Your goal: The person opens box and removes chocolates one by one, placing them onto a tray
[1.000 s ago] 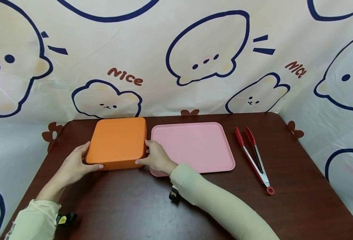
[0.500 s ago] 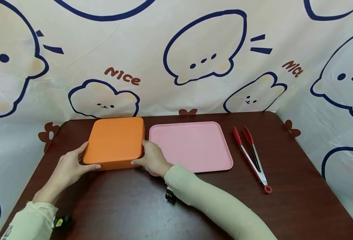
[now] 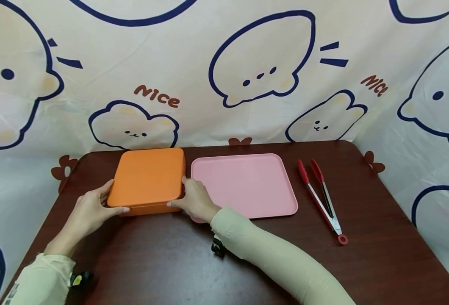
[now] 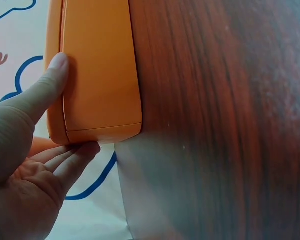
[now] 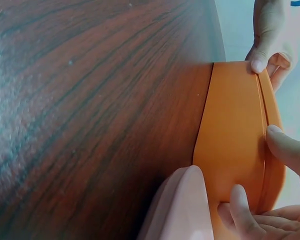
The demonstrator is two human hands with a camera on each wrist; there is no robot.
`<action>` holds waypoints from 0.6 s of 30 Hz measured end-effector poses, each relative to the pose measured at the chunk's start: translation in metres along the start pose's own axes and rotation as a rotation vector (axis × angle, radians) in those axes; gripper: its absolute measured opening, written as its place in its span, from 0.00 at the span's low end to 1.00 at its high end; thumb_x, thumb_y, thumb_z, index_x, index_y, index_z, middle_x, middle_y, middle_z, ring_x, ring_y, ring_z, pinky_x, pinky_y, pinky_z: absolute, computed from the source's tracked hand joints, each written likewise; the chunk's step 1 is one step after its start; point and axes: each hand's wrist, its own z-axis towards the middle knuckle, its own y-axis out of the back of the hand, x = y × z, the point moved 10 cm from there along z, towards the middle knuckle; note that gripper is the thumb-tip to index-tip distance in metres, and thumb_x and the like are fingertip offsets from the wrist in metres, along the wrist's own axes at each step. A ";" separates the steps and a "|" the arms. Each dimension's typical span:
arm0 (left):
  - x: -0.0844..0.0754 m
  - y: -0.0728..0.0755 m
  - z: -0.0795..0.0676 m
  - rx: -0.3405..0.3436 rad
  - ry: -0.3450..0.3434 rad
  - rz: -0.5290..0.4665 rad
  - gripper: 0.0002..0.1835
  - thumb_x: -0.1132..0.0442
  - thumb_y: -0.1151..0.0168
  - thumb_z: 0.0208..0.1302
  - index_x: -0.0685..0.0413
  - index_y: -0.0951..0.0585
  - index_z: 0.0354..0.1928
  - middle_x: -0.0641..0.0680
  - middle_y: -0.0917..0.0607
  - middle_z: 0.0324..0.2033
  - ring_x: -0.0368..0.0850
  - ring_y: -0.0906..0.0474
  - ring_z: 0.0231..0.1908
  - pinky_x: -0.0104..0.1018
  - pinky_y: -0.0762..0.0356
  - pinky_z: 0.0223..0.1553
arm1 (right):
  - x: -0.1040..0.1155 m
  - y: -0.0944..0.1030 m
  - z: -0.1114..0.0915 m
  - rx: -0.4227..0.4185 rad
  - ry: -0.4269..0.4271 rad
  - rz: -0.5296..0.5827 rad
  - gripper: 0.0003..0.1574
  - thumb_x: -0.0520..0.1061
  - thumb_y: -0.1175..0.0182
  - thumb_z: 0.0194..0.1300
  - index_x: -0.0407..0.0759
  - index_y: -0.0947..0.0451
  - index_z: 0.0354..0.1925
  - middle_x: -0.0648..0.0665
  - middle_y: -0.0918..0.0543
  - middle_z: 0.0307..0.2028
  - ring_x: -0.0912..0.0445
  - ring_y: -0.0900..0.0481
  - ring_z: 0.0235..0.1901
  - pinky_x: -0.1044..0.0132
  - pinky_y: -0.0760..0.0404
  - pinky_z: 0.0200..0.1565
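Note:
An orange lidded box [image 3: 144,178] sits on the table's left side. My left hand [image 3: 89,212] holds its left front corner, thumb at the front edge and fingers along the left side. At the opposite corner my right hand [image 3: 198,201] grips, with the thumb on the front and fingers on the right side. In the left wrist view a thin seam parts the lid [image 4: 55,30] from the body [image 4: 100,70], and the left thumb presses at that seam. The right wrist view has the right thumb on the lid's edge. What is inside the box is hidden.
A pink tray [image 3: 247,182] lies right beside the box, partly under the right hand and wrist. Farther right lie red-tipped metal tongs [image 3: 323,203], spread apart. The dark wooden table [image 3: 152,254] ends at a patterned cloth [image 3: 262,123] behind.
Both hands stay at the box's front corners. A thin line between lid and body now shows along the front, as if the lid has risen slightly. The view shifts a little.

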 end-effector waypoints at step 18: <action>-0.003 0.000 0.000 0.024 -0.034 -0.015 0.58 0.49 0.23 0.56 0.71 0.47 0.76 0.80 0.36 0.68 0.76 0.26 0.59 0.59 0.22 0.52 | 0.004 0.003 -0.001 0.010 0.005 -0.065 0.55 0.54 0.25 0.59 0.33 0.38 0.74 0.36 0.23 0.66 0.51 0.22 0.63 0.63 0.23 0.62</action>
